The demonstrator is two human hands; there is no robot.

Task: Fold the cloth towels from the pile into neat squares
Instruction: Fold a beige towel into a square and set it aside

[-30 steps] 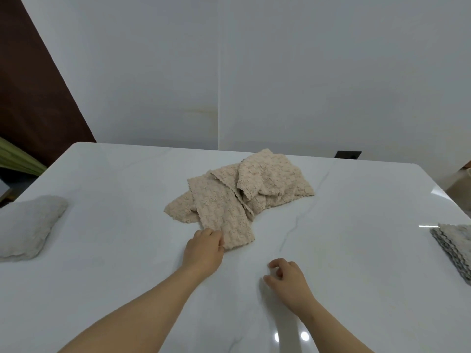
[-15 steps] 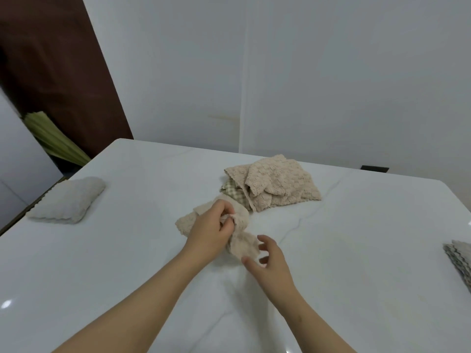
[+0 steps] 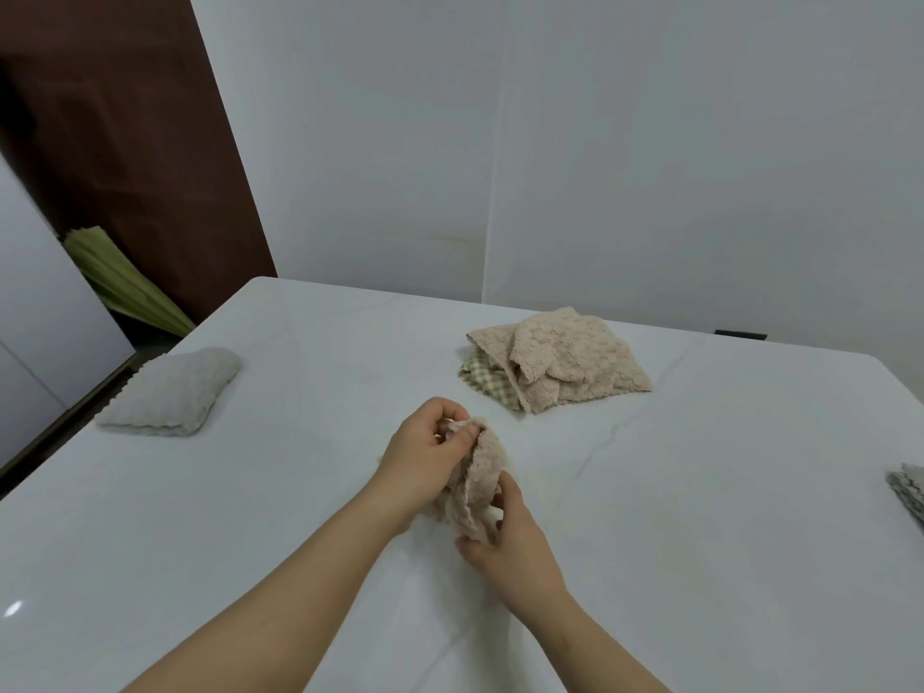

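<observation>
Since a second ago the beige towel [image 3: 475, 480] has come off the pile [image 3: 560, 362] and now sits bunched between both hands above the near middle of the table [image 3: 700, 517]. The left hand [image 3: 425, 452], which then pressed flat on the towel's corner, now pinches its upper edge between thumb and fingers; the right hand [image 3: 515, 547], then resting curled on the bare top, now grips the lower end. With that towel gone, a green checked cloth [image 3: 482, 380] shows under the remaining beige towels.

The table is white and glossy with faint grey veins, set against a pale wall [image 3: 600, 142]. A dark brown panel [image 3: 125, 142] stands far left. A folded grey towel [image 3: 172, 392] lies near the left edge, and a grey stack [image 3: 907, 495] lies at the right edge.
</observation>
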